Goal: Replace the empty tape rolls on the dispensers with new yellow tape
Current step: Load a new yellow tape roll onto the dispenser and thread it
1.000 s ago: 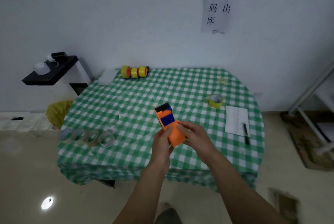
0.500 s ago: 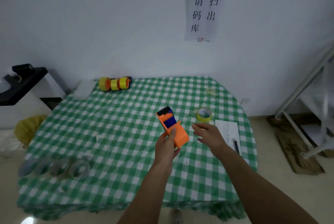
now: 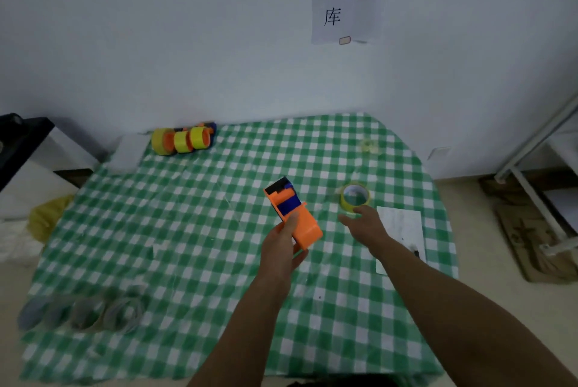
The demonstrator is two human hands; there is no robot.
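Observation:
My left hand (image 3: 283, 244) grips an orange tape dispenser (image 3: 294, 213) with a blue and black head, held above the middle of the green checked table (image 3: 187, 230). My right hand (image 3: 364, 224) is stretched out with fingers apart, its fingertips just short of a yellow tape roll (image 3: 355, 197) lying flat on the cloth. Three dispensers loaded with yellow tape (image 3: 183, 139) lie in a row at the table's far left edge by the wall.
Several empty clear tape cores (image 3: 90, 313) lie in a row at the near left. A white paper sheet (image 3: 402, 225) with a black pen (image 3: 416, 250) lies right of my right hand. A small clear roll (image 3: 369, 146) sits far right. A black shelf (image 3: 25, 139) stands left.
My right hand has let go of the dispenser and reached right toward the yellow roll. The left hand keeps the dispenser. The camera has moved closer to the table.

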